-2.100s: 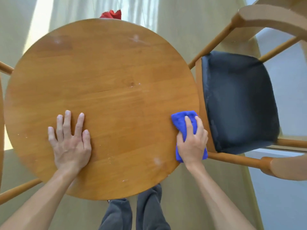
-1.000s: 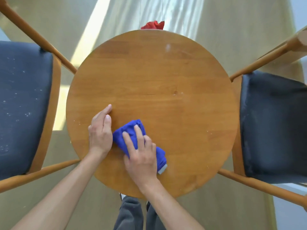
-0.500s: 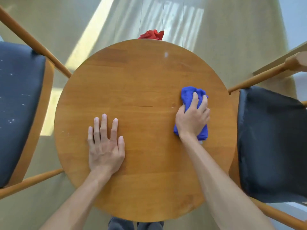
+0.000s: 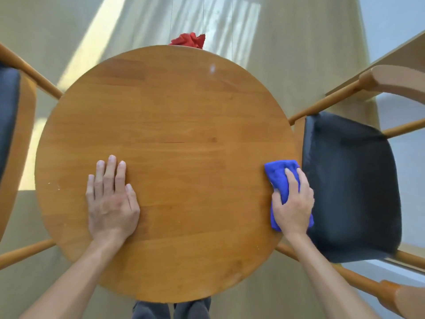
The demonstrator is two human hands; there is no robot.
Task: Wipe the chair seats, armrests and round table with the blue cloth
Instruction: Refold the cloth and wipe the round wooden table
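Note:
The round wooden table point(image 4: 174, 116) fills the middle of the head view. Flat on its near left part lies my left hand point(image 4: 111, 199), fingers straight and together. My right hand point(image 4: 293, 202) holds the folded blue cloth point(image 4: 279, 178) at the table's right edge, fingers curled over it, and the cloth hangs slightly past the rim. A chair with a dark seat point(image 4: 351, 183) and wooden armrests point(image 4: 395, 80) stands right of the table. Part of a second dark seat point(image 4: 8, 116) shows at the left edge.
A crumpled red cloth point(image 4: 189, 41) lies on the floor just beyond the table's far edge. Wooden chair rails point(image 4: 25, 252) run close to the table on both sides. My legs point(image 4: 171, 309) stand at the near edge. Pale floor surrounds everything.
My right hand has slid the blue cloth from the table's right middle down to the right rim. The left hand stays flat in place. The view has shifted slightly right.

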